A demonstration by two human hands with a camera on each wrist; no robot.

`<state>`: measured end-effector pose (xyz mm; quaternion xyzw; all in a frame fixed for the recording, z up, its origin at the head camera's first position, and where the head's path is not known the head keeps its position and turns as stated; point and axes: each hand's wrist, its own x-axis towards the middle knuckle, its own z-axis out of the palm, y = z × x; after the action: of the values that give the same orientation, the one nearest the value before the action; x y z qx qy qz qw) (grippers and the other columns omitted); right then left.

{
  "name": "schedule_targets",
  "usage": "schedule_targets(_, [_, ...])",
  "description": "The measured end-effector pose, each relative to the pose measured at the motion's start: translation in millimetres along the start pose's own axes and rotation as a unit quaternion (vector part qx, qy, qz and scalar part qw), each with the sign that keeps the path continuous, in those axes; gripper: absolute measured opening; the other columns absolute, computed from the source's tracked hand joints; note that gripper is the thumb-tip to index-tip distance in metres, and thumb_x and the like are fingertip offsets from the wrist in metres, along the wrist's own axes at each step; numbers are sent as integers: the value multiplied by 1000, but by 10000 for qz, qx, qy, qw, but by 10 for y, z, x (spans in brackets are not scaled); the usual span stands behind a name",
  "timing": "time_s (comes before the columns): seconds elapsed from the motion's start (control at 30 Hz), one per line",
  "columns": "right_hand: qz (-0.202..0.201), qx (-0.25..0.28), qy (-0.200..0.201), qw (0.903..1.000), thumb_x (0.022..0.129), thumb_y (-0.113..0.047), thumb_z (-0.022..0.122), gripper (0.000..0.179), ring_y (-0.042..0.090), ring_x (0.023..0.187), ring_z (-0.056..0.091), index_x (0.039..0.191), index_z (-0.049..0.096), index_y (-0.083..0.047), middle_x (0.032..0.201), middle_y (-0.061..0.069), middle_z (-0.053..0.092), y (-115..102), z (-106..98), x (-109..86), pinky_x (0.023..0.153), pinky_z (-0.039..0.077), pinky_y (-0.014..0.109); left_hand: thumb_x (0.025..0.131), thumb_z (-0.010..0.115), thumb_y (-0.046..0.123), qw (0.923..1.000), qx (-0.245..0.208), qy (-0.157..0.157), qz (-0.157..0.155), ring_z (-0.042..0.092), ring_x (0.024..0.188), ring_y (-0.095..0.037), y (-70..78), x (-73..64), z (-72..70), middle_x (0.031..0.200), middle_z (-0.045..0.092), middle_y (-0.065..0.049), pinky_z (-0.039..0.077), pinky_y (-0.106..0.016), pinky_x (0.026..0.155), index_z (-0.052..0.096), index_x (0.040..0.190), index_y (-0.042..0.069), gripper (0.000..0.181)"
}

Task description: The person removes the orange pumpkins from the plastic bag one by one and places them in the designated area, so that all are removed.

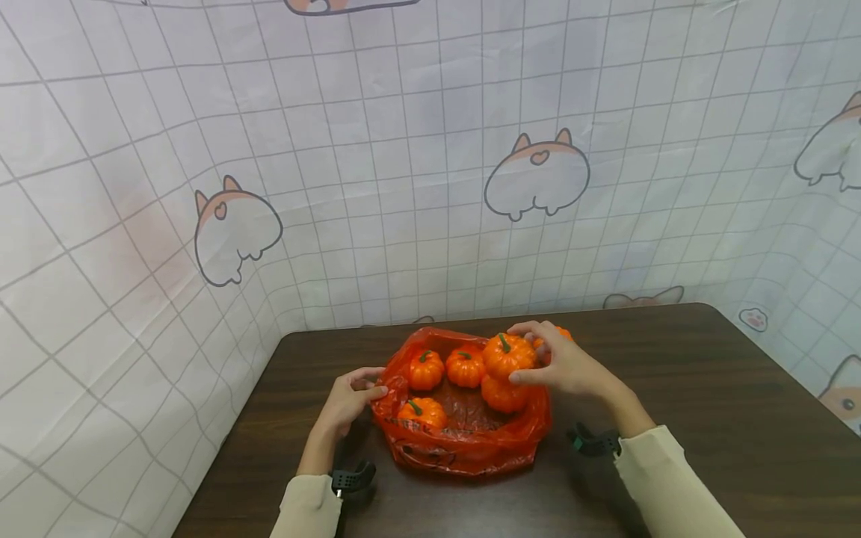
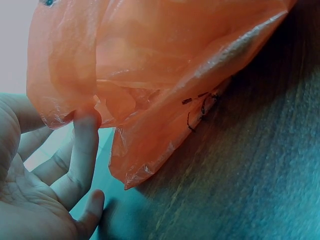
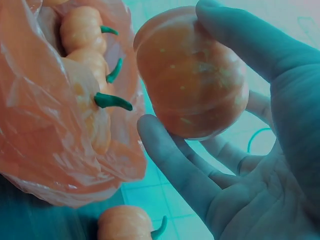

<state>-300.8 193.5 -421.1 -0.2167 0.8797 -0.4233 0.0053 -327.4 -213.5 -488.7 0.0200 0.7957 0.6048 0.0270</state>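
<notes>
A red plastic bag [image 1: 464, 452] lies open on the table, with several small orange pumpkins [image 1: 466, 366] with green stems inside. At the bag's left rim, my left hand [image 1: 346, 400] pinches the plastic between thumb and fingers; the left wrist view shows the fingertips [image 2: 87, 120] at the film's edge. My right hand [image 1: 561, 364] holds another pumpkin [image 1: 509, 355] above the bag's right side, thumb and fingers spread around it. In the right wrist view this pumpkin [image 3: 192, 75] hangs beside the bag's mouth, its underside towards the camera.
One more pumpkin [image 1: 563, 333] sits outside the bag, partly hidden behind the right hand; the right wrist view shows that pumpkin [image 3: 125, 223] too. The dark wooden table [image 1: 706, 396] ends at a white gridded cloth [image 1: 430, 187] with cartoon animals at the back and sides.
</notes>
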Motion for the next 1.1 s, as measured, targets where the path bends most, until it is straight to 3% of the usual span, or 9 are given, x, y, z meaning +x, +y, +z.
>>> schedule_targets(0.47, [-136, 279, 283, 9991, 86, -34, 83, 69, 39, 116, 55, 145, 50, -21, 138, 21, 40, 96, -136, -16, 84, 58, 42, 91, 76, 10, 10000, -1, 40, -29, 62, 78, -18, 3, -4, 14, 89, 68, -7, 53, -31, 70, 70, 127, 8, 37])
schedule_targets(0.7, [157, 419, 412, 9981, 86, -37, 83, 71, 40, 119, 57, 147, 48, -24, 144, 20, 36, 181, -228, -48, 88, 57, 42, 91, 75, 9, 10000, -60, 60, -7, 62, 77, -18, 3, -14, 15, 90, 68, -9, 53, -32, 69, 69, 128, 6, 38])
schedule_targets(1.1, [396, 191, 804, 9958, 91, -37, 78, 71, 45, 120, 53, 152, 45, -20, 148, 25, 32, 301, -455, -166, 80, 57, 46, 90, 75, 8, 10000, -15, 63, -43, 63, 79, -19, 21, -23, 19, 89, 68, -9, 53, -31, 70, 72, 124, 9, 34])
